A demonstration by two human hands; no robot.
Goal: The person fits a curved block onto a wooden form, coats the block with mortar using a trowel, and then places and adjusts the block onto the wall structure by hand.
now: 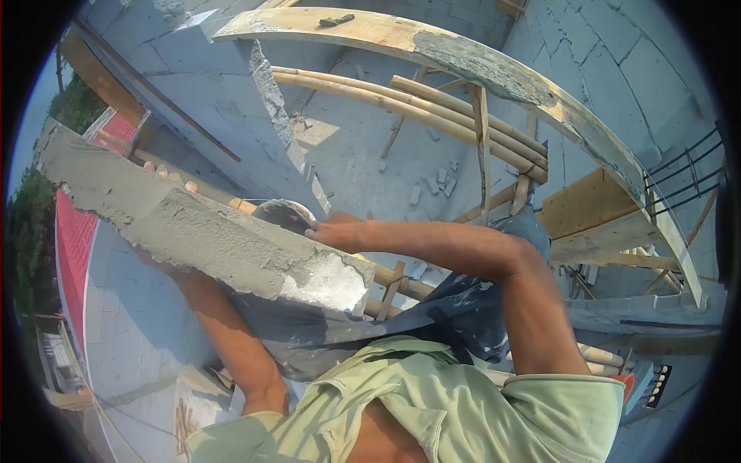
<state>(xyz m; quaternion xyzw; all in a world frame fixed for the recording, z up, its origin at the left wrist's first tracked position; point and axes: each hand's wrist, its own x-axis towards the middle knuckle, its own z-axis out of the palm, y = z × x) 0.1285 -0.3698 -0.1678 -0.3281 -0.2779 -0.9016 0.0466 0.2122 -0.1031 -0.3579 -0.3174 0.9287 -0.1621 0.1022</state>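
A long beam (193,231) coated in grey mortar slants from the upper left toward my middle, with a bare white patch at its near end. My left forearm passes beneath it, and the fingertips of my left hand (164,171) curl over its far edge; the palm is hidden. On the far side of the beam, my right hand (330,229) is closed at the rim of a rounded grey tool (284,214), apparently a trowel or float. The beam covers part of that tool, so its exact kind does not show.
A curved wooden board (370,42) with dried mortar arcs across the far side. Below it run bamboo poles (432,116) with wooden props. Block rubble (440,182) lies on the floor further down. Grey block walls (617,77) stand around; steel bars (687,170) jut at right.
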